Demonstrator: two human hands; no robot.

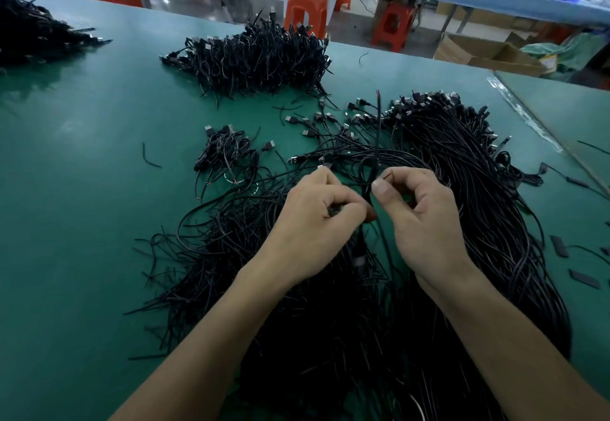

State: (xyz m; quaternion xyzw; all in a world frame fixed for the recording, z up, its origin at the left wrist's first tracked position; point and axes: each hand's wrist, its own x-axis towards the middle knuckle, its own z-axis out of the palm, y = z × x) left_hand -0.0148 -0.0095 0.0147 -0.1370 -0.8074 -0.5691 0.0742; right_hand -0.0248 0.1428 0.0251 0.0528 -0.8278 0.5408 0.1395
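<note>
Green table (82, 189) fills nearly the whole view, and sprawled over its near half is the great mass of black cables (462, 222), running from under both forearms up to a cluster of metal-tipped plugs on the far right. Beyond it, at the middle of the far edge, sits a dense coiled heap (257, 57) of the same black leads, and off at the far left corner a second pile (29, 31), partly cut off by the frame. Smaller now: a little bundle (227, 150) lies on its own left of centre, well apart from the big mass, a few plugs sticking out of it. Down to the action: both hands are raised over the mass, close together, just short of touching. The left hand (317, 219) is curled tight, its fingers and thumb pinching the lower part of a single cable (378, 123). The right hand (425, 219) nips that same cable just above between thumb and forefinger, the other fingers bent in. The cable forms a small loop right between the two hands, and its free end stands up towards the far side, above the scattered plugs. Smallest of all, a few flat black sleeve pieces (559, 245) lie loose on the table near the right edge.
</note>
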